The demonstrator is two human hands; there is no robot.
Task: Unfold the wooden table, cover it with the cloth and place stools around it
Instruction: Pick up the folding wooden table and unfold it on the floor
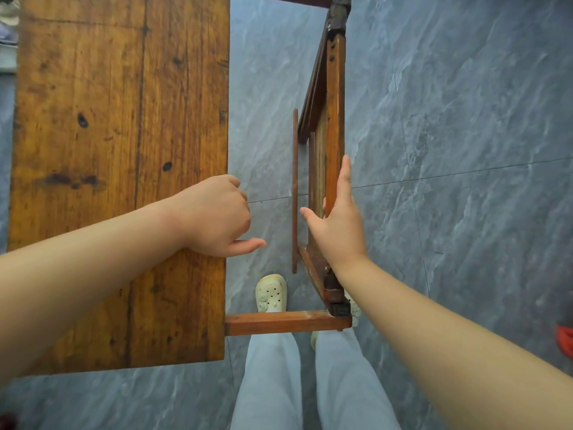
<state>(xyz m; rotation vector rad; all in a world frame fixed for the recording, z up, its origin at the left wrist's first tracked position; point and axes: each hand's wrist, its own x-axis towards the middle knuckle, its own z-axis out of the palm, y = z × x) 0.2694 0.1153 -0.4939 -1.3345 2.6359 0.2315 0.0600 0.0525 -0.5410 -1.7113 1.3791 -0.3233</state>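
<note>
Left hand [217,215]: I have it curled over the tabletop [121,169] edge, steadying the fixed half; whether it truly grips, I cannot tell.
Right hand [336,221]: open, flat against the leaf [335,119], which hangs on edge, ready to swing up.
Rail [288,321]: one, pulled out, probably to carry the leaf.
Count: two hands, one leaf, no cloth or stools visible.
</note>
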